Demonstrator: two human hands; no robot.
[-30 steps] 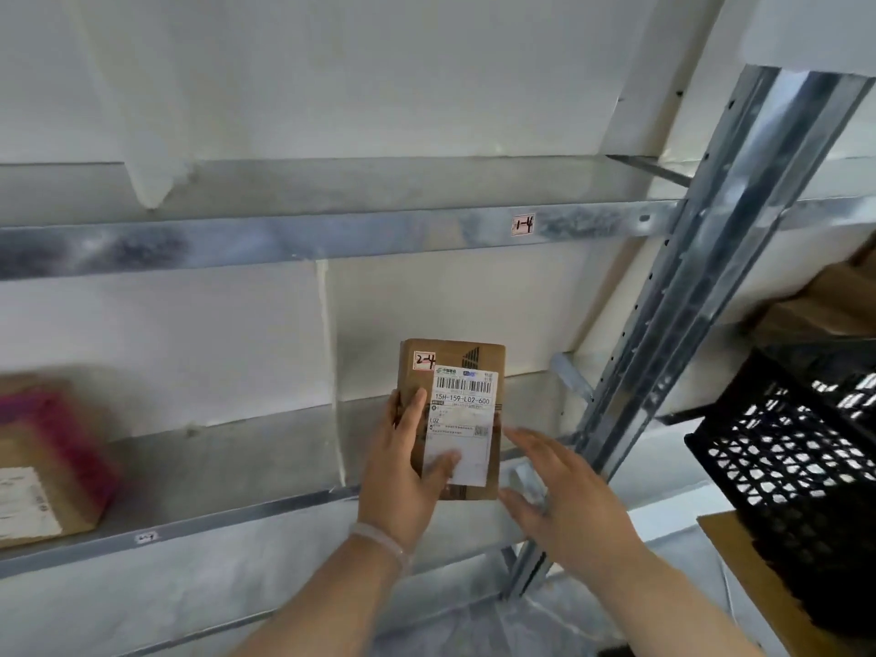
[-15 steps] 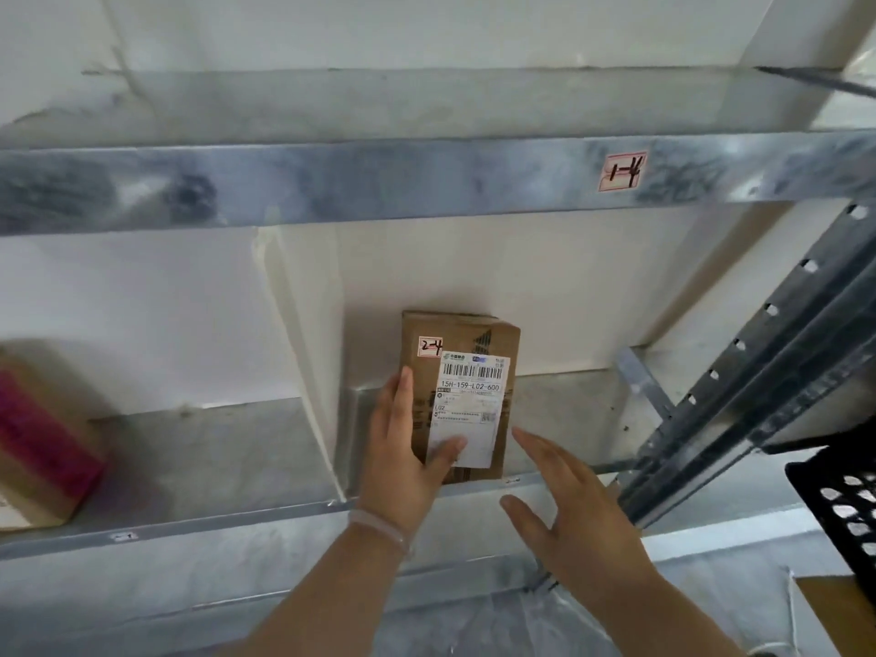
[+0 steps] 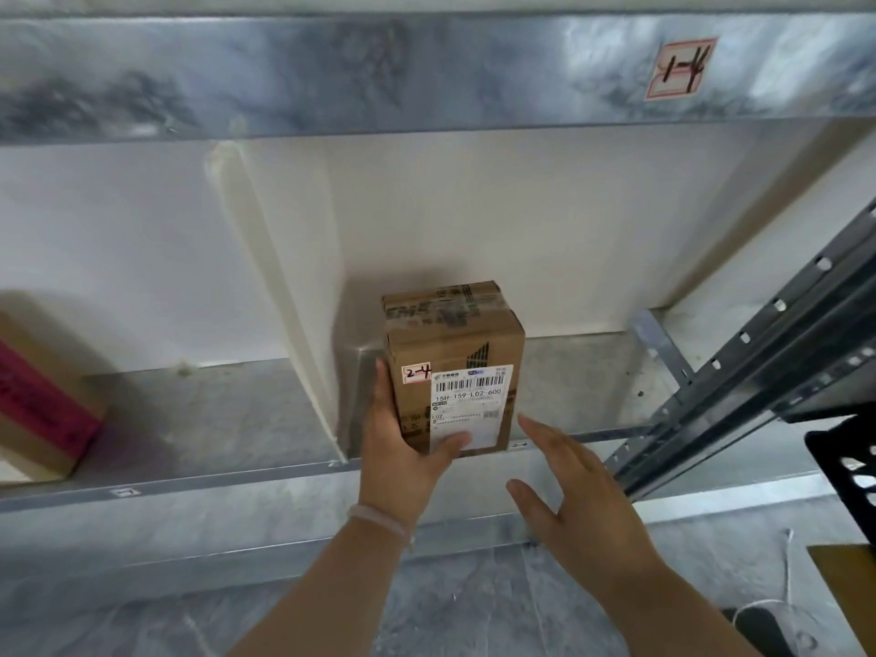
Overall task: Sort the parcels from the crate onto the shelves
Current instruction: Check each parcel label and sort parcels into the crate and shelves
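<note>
A small brown cardboard parcel (image 3: 455, 343) with a white barcode label and a red-edged tag reading "2-4" stands at the front of a metal shelf (image 3: 578, 386), just right of a white divider. My left hand (image 3: 403, 448) grips the parcel from its lower left, thumb across the label. My right hand (image 3: 578, 490) hovers with spread fingers just right of the parcel, touching nothing. The black crate (image 3: 848, 467) shows only as a corner at the right edge.
A white divider panel (image 3: 289, 286) splits the shelf. A brown box with a pink band (image 3: 42, 400) sits in the left bay. The upper shelf beam (image 3: 426, 73) carries a "1-4" tag (image 3: 680, 68). A slanted perforated steel upright (image 3: 758, 362) stands on the right.
The parcel has moved forward and down into the bay right of the divider, with my left hand still gripping it. The view closed in on the shelf, and my right hand stayed beside the parcel.
</note>
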